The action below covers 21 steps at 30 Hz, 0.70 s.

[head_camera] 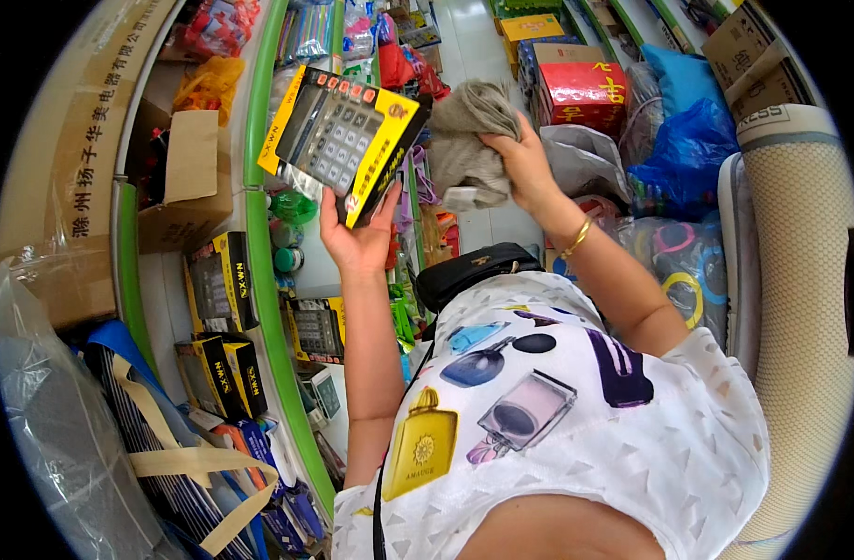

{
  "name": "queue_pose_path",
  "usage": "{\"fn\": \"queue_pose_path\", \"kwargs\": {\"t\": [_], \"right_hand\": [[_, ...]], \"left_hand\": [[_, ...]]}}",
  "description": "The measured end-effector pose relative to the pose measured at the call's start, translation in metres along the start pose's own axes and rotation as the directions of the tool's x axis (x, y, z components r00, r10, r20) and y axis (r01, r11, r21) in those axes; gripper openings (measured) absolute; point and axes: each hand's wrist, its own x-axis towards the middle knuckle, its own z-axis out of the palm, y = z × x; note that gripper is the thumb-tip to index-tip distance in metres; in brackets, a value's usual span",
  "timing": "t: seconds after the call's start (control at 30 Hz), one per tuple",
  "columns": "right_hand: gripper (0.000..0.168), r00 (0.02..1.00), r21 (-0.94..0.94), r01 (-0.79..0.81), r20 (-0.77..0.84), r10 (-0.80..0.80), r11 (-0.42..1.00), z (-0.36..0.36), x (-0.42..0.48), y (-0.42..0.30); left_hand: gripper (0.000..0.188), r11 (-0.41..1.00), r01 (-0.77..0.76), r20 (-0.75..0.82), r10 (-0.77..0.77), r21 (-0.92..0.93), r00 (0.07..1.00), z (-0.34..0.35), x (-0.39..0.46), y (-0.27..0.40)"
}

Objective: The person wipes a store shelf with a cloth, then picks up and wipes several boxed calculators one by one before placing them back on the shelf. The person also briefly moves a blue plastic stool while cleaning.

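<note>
My left hand (360, 234) grips the lower end of a boxed calculator (339, 143) in a yellow and black package, its windowed face turned up. To its right, my right hand (521, 157) holds a bunched grey cloth (472, 143), close to the box's right edge but with no plain contact. On the left-hand shelves, more boxed calculators stand: one upright (217, 283), a pair below it (220, 374), and one (318, 329) on the shelf beside my left forearm.
Green-edged shelves (259, 210) run along the left. An open cardboard box (189, 168) and a striped bag (182, 434) are there. At right stand a red carton (581, 91), a blue plastic bag (686, 154) and a large beige roll (798, 280). A black pouch (476, 273) hangs at my waist.
</note>
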Motion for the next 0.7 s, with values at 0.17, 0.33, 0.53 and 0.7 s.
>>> {"fn": "queue_pose_path", "kwargs": {"t": [0.17,0.33,0.53,0.7], "right_hand": [[0.056,0.834,-0.619,0.508,0.179,-0.522,0.599,0.047,-0.003,-0.001],[0.063,0.811,-0.812,0.51,0.344,-0.474,0.283,0.062,-0.034,-0.019],[0.059,0.718,-0.727,0.683,0.649,-0.251,0.073,0.057,-0.068,-0.011],[0.051,0.932,-0.627,0.223,0.362,0.025,0.746,-0.006,-0.031,0.022]], "left_hand": [[0.037,0.998,0.033,-0.083,-0.029,0.051,0.996,0.0,0.021,-0.016],[0.041,0.993,-0.021,0.001,0.021,0.12,1.0,0.013,0.025,-0.018],[0.046,0.977,0.129,0.014,-0.134,0.172,0.991,0.011,0.036,-0.013],[0.038,0.986,-0.132,0.047,0.128,0.102,0.991,0.005,0.031,-0.02]]}}
